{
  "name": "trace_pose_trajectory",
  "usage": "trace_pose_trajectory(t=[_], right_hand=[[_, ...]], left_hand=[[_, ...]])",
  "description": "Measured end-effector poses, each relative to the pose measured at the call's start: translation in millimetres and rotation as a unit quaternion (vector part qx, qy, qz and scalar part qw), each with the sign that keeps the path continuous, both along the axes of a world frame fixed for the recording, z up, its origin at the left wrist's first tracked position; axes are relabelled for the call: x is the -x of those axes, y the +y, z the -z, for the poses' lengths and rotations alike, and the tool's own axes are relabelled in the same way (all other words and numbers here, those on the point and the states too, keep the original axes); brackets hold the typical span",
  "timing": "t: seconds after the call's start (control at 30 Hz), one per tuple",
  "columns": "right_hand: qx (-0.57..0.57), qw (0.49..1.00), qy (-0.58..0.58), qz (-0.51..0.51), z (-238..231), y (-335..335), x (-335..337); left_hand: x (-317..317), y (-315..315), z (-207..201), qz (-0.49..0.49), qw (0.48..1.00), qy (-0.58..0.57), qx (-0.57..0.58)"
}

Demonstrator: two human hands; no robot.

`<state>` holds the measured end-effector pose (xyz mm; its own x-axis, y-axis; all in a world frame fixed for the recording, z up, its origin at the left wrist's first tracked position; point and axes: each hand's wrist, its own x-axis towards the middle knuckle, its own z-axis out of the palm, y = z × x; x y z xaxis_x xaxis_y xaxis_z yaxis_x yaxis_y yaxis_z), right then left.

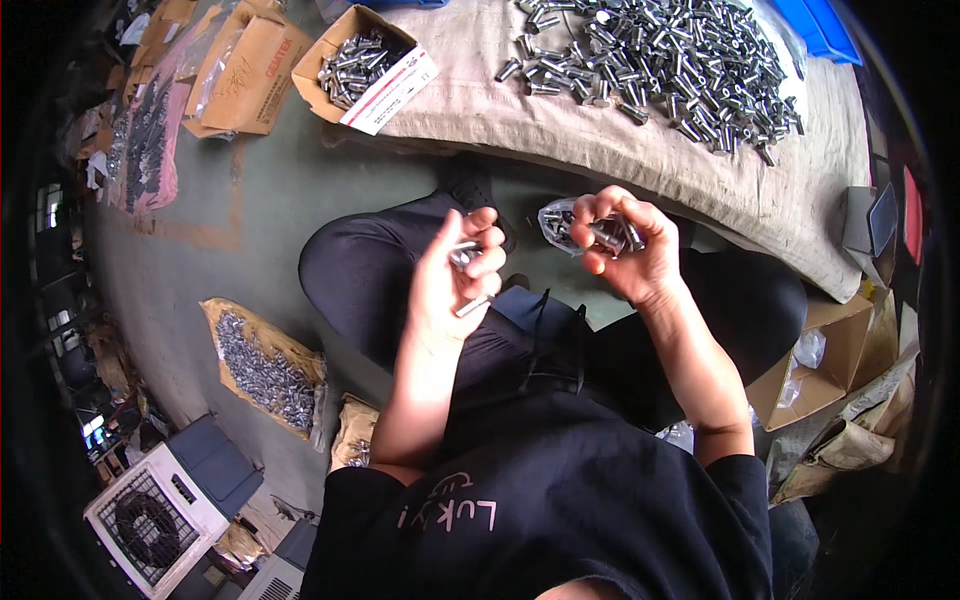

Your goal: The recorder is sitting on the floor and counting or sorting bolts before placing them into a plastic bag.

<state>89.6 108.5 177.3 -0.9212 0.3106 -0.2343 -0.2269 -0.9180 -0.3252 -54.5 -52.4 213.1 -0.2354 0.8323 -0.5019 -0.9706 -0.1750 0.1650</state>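
Grey-green floor (270,265) under everything, cloth-covered worktop (455,115) beyond the fingers of both hands. Loose pile of shiny metal parts (685,75) on it, beyond the right fingers; open carton (314,75) of similar parts beyond and left of the left fingers. Left hand (447,275): fingers curled around a metal piece (463,255), a slim pin (473,305) jutting out lower by the palm. Right hand (648,255): fingers closed around several metal cylinders (632,236), exact count unclear. Clear plastic bag (572,245) with more parts just left of the right fingers. Heap of small parts (265,375) left of the left fingers, nearer the body.
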Motion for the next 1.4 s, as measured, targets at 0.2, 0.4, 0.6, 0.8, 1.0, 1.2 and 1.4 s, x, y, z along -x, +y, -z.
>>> trace_pose_trajectory(t=[0.2,0.4,0.6,0.8,1.0,1.2,1.4], right_hand=[[-0.063,0.947,-0.302,-0.09,58.3,17.5,-18.4],[-0.519,0.701,-0.454,-0.18,106.7,-4.5,4.5],[-0.782,0.478,-0.36,-0.178,101.7,-13.8,13.3],[-0.668,0.626,-0.352,-0.195,79.2,-59.8,22.2],[-0.717,0.506,-0.394,-0.273,198.5,-72.1,74.6],[-0.74,0.249,-0.373,-0.502,274.8,-81.7,115.3],[-0.775,0.29,-0.467,-0.311,310.1,-76.5,124.6]], left_hand=[[0.4,-21.1,40.4,-0.037,0.976,-0.214,0.024],[-21.8,-36.6,87.5,0.078,0.968,-0.222,0.091],[-33.0,-37.1,106.9,0.107,0.961,-0.127,0.221],[-57.7,-17.4,108.0,0.191,0.924,-0.054,0.327],[-77.9,-16.7,120.8,0.279,0.906,-0.029,0.316],[-80.9,-17.1,124.7,0.275,0.923,-0.027,0.269],[-74.7,-14.0,127.5,0.284,0.927,0.056,0.237]])
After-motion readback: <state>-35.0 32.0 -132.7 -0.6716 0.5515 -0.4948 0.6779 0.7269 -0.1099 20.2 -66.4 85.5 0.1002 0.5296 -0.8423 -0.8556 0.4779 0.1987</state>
